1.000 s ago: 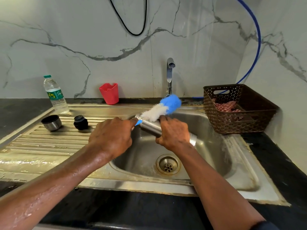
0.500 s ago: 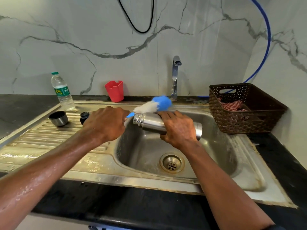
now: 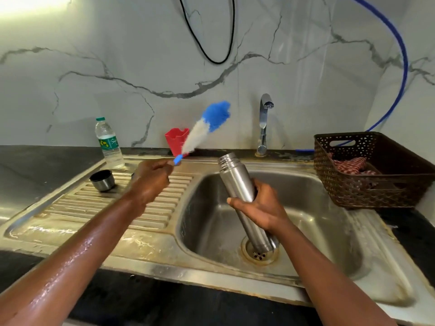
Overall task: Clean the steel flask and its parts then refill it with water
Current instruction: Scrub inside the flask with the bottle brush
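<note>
Scrub step, I'd judge: the brush (image 3: 200,135) is clear of the flask (image 3: 237,184), so next is re-insert or rinse. L hand (image 3: 153,177) pinches the thin blue handle, head angled to 1 o'clock; bristles fluffy, white then blue at tip. R hand (image 3: 261,208) wraps the flask mid-body over the sink (image 3: 317,231), threaded neck toward 11, base at 5 by the drain (image 3: 260,254). Brushed steel cylinder, prob. slippery. Next needs mouth lined up w/ brush or under tap (image 3: 263,121) at 12. Steel cup (image 3: 102,181) on ribbed drainer (image 3: 77,205), at 9.
</note>
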